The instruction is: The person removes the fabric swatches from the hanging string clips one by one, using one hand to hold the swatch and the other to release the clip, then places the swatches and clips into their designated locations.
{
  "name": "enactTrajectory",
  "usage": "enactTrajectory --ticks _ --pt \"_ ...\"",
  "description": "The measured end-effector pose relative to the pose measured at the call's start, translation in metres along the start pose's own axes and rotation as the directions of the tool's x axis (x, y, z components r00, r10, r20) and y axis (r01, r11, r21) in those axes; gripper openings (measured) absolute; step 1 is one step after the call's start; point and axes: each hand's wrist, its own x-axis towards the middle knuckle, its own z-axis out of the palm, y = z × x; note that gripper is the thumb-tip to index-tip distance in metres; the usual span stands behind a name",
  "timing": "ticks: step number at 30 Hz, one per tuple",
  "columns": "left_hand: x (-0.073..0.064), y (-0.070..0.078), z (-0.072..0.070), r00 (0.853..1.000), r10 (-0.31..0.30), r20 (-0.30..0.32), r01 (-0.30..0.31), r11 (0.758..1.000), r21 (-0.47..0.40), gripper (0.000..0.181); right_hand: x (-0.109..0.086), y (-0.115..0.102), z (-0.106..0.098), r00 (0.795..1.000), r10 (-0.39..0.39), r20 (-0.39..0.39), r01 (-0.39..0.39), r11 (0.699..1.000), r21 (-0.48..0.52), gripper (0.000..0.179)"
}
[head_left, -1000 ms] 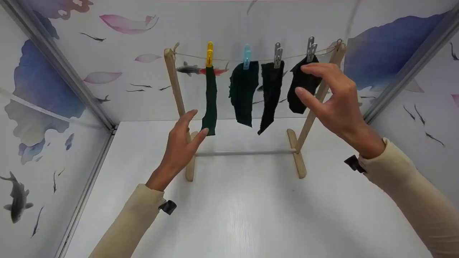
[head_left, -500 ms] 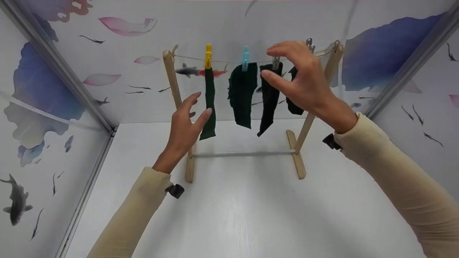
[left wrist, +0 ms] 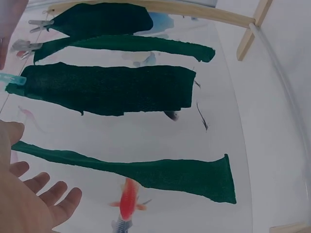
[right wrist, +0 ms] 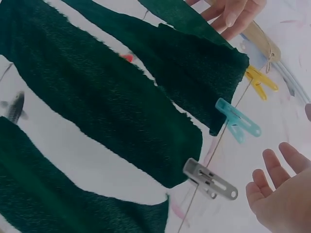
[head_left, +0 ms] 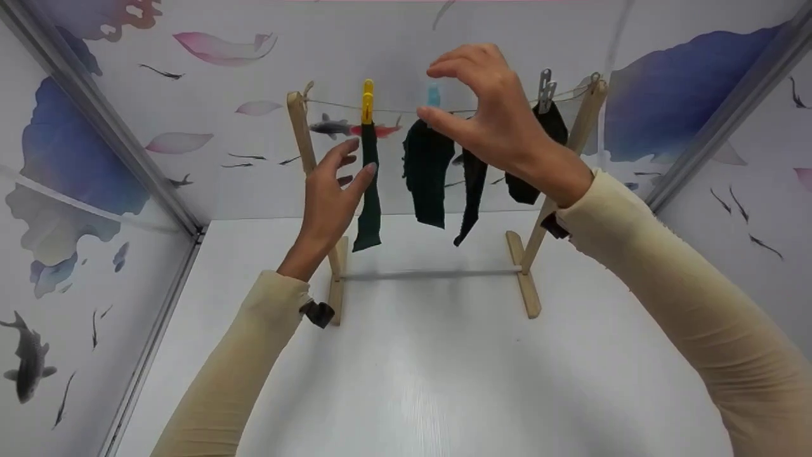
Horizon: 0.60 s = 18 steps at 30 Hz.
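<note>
Several dark green cloth pieces hang from a thin string, each held by a clothespin. My right hand (head_left: 501, 111) is raised by the line, thumb and fingers apart, in front of the light blue clothespin (head_left: 434, 96). In the right wrist view its fingers stand apart from that clothespin and from a grey clothespin (right wrist: 210, 179). My left hand (head_left: 330, 203) is held up beside the narrow cloth strip (head_left: 370, 209) under the yellow clothespin (head_left: 368, 101), fingers loosely bent around nothing. A wide cloth piece (head_left: 429, 178) hangs beneath the blue clothespin. In the head view the right hand hides one grey clothespin.
A wooden rack has a left post (head_left: 299, 130), a right post (head_left: 587, 120) and a white bottom rod (head_left: 431, 275). Another grey clothespin (head_left: 547, 92) holds a cloth piece (head_left: 523, 187) near the right post. Painted walls surround the white table (head_left: 419, 368).
My right hand has moved left along the line, from the rightmost cloth to the blue clothespin. My left hand has risen beside the narrow strip. The clothespins stay on the line.
</note>
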Motion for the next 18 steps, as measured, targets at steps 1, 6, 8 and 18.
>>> enactTrajectory --ticks 1,6,8,18 --pt "0.002 0.001 0.0 1.0 -0.006 -0.002 0.006 1.0 -0.008 0.051 0.003 -0.001 0.001 1.0 -0.007 0.011 0.007 1.0 -0.003 0.05" --pt "0.011 0.003 0.002 1.0 -0.023 -0.008 0.023 0.999 -0.046 0.043 0.017 -0.008 0.009 0.997 0.017 0.075 -0.015 1.0 -0.016 0.052" --pt "0.013 0.003 0.003 1.0 -0.02 -0.011 0.019 0.998 -0.058 0.04 0.022 -0.01 0.012 0.995 0.033 0.096 -0.032 0.999 -0.021 0.052" --pt "0.025 0.006 0.007 0.999 -0.034 -0.023 0.032 0.997 -0.066 0.038 0.04 -0.016 0.029 0.979 0.095 0.181 -0.085 0.994 -0.064 0.054"
